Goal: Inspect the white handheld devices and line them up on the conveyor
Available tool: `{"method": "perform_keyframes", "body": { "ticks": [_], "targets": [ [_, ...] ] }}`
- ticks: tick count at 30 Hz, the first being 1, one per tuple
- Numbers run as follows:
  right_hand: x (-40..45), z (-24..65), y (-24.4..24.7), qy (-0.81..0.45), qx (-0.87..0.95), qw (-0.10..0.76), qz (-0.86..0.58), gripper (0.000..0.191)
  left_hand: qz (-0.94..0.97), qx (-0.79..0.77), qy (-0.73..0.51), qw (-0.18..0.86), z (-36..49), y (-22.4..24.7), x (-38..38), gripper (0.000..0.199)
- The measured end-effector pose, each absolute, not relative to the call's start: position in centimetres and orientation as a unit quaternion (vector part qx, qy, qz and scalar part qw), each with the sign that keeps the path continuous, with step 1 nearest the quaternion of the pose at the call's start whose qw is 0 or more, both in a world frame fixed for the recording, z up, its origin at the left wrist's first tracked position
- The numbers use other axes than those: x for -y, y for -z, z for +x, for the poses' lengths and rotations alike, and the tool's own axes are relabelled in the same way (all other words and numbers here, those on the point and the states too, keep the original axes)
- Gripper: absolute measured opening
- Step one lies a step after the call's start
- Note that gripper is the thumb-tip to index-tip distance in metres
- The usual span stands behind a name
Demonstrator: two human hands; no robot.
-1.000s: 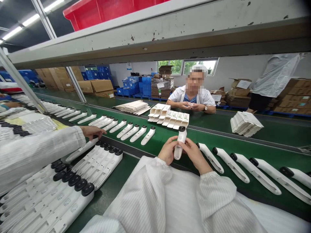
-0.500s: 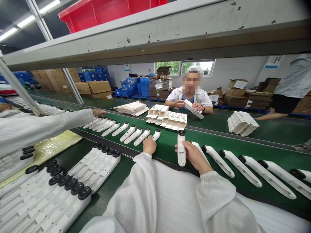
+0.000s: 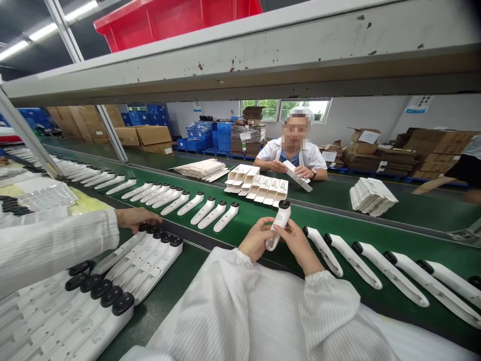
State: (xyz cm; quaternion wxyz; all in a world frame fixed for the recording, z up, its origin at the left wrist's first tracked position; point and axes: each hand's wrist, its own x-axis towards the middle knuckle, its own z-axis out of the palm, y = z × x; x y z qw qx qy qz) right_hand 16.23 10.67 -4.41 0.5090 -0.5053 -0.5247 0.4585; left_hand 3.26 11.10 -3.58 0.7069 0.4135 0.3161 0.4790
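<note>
Both my hands hold one white infrared thermometer [image 3: 281, 220] with a black head, tilted upright above the green belt. My left hand [image 3: 257, 239] grips its lower part from the left, with fingers wrapped round it. On the other side my right hand [image 3: 299, 244] is closed on the body, its thumb on the near face. Fingers cover part of the casing. A row of similar thermometers [image 3: 225, 217] lies on the belt to the left. More lie slanted to the right, the nearest thermometer [image 3: 323, 250] close to my right hand.
Stacked thermometers [image 3: 108, 321] fill the near left, where a co-worker's hand [image 3: 137, 218] reaches in. Open white cartons [image 3: 259, 185] stand across the belt [image 3: 248, 213]. Opposite, a person [image 3: 291, 155] holds a carton [image 3: 296, 175]. A shelf [image 3: 225, 60] with a red bin [image 3: 169, 22] hangs overhead.
My left hand has left a thermometer on the belt and joined my right hand on the held one, which now leans. The belt rows shifted left. The co-worker's hand came down to the stack.
</note>
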Motion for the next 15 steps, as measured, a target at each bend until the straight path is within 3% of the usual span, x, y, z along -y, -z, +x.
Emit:
{"method": "perform_keyframes", "body": {
  "ticks": [2,4,8,10,13,15],
  "targets": [
    [-10.3,16.2,3.9,-0.541,0.476,0.529,-0.448,0.046,0.454,-0.326,-0.474,0.68,2.7,3.6,-11.6,0.031],
    [-9.9,16.4,3.5,-0.577,0.454,0.531,-0.423,0.048,0.52,-0.405,-0.471,0.586,1.2,3.5,-12.6,0.021],
    [-9.4,16.9,3.1,-0.604,0.447,0.524,-0.402,0.045,0.63,-0.642,-0.386,0.203,-2.8,3.6,-14.6,0.033],
    [-9.3,16.8,3.0,-0.613,0.449,0.52,-0.391,0.043,0.642,-0.707,-0.273,0.117,-4.1,3.9,-15.1,0.038],
    [-9.5,16.7,3.3,-0.612,0.452,0.507,-0.404,0.038,0.646,-0.712,-0.231,0.149,-4.2,4.1,-15.3,0.042],
    [-9.7,16.7,3.7,-0.589,0.452,0.484,-0.463,0.035,0.606,-0.679,-0.306,0.279,-3.3,4.0,-15.1,0.042]
  ]
}}
